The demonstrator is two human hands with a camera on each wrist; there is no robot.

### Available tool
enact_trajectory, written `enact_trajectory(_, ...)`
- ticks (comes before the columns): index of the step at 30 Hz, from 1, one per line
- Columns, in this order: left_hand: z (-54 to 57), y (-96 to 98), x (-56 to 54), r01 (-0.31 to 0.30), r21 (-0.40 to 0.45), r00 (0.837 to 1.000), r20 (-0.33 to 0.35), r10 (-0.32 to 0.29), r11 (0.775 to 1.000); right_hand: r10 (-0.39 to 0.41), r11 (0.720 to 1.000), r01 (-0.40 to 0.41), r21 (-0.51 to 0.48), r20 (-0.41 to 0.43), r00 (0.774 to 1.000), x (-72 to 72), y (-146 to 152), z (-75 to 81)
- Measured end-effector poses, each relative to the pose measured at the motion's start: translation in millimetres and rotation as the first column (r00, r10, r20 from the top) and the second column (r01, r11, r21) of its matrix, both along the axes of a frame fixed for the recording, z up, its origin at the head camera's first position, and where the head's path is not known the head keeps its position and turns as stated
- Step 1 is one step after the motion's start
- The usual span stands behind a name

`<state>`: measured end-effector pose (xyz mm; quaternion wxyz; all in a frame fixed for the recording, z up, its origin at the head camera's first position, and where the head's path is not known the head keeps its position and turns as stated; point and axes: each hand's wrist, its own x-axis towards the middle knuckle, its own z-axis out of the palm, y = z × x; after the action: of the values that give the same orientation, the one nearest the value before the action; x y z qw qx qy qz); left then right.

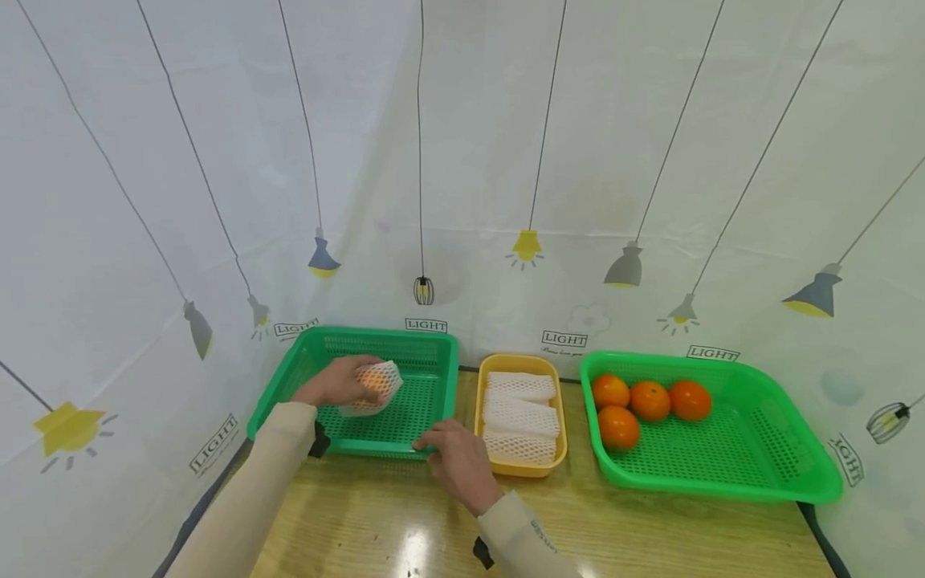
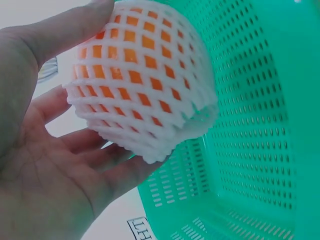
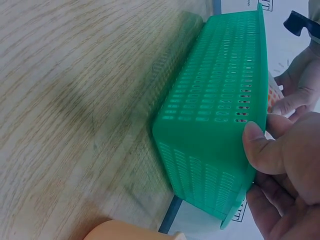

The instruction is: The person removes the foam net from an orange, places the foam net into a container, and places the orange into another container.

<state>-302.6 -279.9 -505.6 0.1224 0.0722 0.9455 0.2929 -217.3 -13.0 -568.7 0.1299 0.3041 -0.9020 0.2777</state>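
My left hand (image 1: 338,380) holds an orange in a white foam net (image 2: 135,65) low inside the left green basket (image 1: 450,385). In the left wrist view the thumb lies over the top of the net and the fingers curve beneath it, with one end of the net sticking out past the fruit. At the basket's near right corner, my right hand (image 3: 295,165) pinches the rim, thumb on the outer wall and fingers at the inner side. Beside that hand stands a yellow basket (image 1: 480,401) with several white foam nets (image 1: 520,416) lying stacked in it.
A lighter green basket (image 1: 751,453) at the right has several bare oranges (image 1: 650,400) grouped at its left end. All the baskets stand on a wooden table (image 1: 376,514), close against a white wall sheet (image 1: 477,160) printed with lamps.
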Motion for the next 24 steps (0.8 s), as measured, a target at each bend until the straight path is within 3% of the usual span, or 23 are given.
enact_trajectory(10, 5.6, 20.9, 6.8, -0.024, 0.107, 0.995, -0.094, 0.035, 0.994, 0.004, 1.000, -0.004, -0.011, 0.022, 1.000, -0.4, 0, 0.0)
enact_trajectory(18, 14.7, 49.6, 13.3, -0.006, 0.154, 0.990, -0.142, 0.028, 0.988, 0.013, 1.000, -0.013, -0.004, 0.052, 0.999, -1.0, 3, -1.0)
enact_trajectory(24, 24.3, 72.8, 24.1, 0.030, 0.205, 0.983, -0.182, 0.008, 0.978, 0.026, 1.000, -0.025, -0.008, 0.082, 0.996, -0.7, 5, -1.1)
